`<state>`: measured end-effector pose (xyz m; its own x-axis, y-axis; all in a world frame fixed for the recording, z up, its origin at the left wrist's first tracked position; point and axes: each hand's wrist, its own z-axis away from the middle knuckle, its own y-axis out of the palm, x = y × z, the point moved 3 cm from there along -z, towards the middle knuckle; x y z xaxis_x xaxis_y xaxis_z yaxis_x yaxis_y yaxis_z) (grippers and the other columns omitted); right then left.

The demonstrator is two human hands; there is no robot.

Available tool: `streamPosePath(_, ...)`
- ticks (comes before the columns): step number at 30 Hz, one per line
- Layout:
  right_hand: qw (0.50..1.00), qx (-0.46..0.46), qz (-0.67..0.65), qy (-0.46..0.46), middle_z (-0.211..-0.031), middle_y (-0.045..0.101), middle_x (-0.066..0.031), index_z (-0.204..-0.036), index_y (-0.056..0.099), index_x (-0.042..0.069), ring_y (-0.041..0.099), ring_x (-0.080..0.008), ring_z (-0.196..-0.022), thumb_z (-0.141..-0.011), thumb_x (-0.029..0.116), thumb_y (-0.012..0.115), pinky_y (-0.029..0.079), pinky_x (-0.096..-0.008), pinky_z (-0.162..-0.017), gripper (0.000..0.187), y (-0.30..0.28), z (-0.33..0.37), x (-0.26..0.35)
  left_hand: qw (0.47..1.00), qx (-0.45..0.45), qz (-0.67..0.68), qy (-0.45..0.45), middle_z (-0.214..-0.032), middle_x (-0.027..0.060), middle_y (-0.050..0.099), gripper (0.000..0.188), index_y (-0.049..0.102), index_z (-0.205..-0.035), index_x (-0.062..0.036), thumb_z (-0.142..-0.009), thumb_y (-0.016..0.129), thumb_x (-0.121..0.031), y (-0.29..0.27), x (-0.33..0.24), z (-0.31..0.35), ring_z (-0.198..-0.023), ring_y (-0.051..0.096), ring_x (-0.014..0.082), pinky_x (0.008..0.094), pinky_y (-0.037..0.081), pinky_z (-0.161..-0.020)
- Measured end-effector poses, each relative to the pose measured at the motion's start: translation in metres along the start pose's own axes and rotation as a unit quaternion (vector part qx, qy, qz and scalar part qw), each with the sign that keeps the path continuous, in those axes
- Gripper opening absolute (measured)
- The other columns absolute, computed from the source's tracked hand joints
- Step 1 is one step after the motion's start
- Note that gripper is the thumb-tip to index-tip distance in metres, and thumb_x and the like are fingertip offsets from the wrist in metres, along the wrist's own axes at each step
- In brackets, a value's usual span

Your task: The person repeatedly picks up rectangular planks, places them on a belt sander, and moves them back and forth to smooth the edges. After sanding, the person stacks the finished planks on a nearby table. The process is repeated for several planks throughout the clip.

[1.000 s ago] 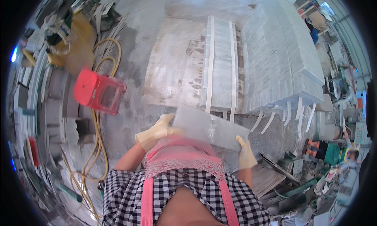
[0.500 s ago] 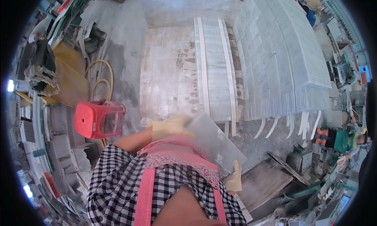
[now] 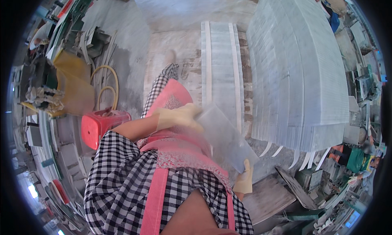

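Between both gloved hands, a flat grey rectangular stone slab [image 3: 223,140] is clamped: left hand [image 3: 179,117] on its upper corner, right hand [image 3: 244,180] under its lower corner, long axis running diagonally, above the floor.

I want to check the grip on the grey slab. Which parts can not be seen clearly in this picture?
- Left hand: motion blur smears its glove; finger placement unclear, head view.
- Right hand: fingertips hidden behind the grey slab.
- Slab's underside: faces away.
- Slab's upper edge: blurred into the flat row of slabs.
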<state>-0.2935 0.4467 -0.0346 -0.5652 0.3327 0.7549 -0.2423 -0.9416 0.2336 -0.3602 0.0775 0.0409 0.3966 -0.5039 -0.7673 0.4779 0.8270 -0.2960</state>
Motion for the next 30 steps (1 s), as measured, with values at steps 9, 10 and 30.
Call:
streamPosePath(9,0.975,-0.098,0.19,0.051,-0.139,0.054,-0.0143,-0.145,0.042,-0.003,0.053,-0.0259,-0.125,-0.091,0.02,0.066,0.041,-0.0373,-0.107,0.064,0.081,-0.066,0.043,0.972,0.203,-0.1,0.061,-0.098,0.0248,0.067,0.07,0.063,-0.108,0.0073,-0.066,0.084,-0.045,-0.103,0.035,-0.186,-0.092,0.065,0.0378,0.0455,0.05,-0.078)
streamPosePath(10,0.97,-0.095,0.222,0.033,-0.14,0.053,-0.0134,-0.144,0.044,-0.003,0.05,-0.0253,-0.127,-0.091,0.022,0.067,0.038,-0.0366,-0.11,0.063,0.095,-0.092,0.048,0.965,0.224,-0.109,0.082,-0.098,0.0254,0.066,0.071,0.063,-0.107,0.0074,-0.065,0.084,-0.046,-0.119,0.043,-0.216,-0.092,0.065,0.0387,0.0459,0.05,-0.078)
streamPosePath(30,0.91,0.271,0.309,-0.043,-0.11,0.069,-0.0121,-0.125,0.058,-0.003,0.067,-0.0182,-0.1,-0.078,0.007,0.083,0.056,-0.0282,-0.08,0.055,0.527,-0.733,0.122,0.899,-0.437,0.024,-0.011,-0.108,0.0172,0.068,0.058,0.06,-0.118,0.0041,-0.07,0.086,-0.017,-0.424,0.248,-0.502,-0.103,0.066,0.0318,0.0432,0.056,-0.082)
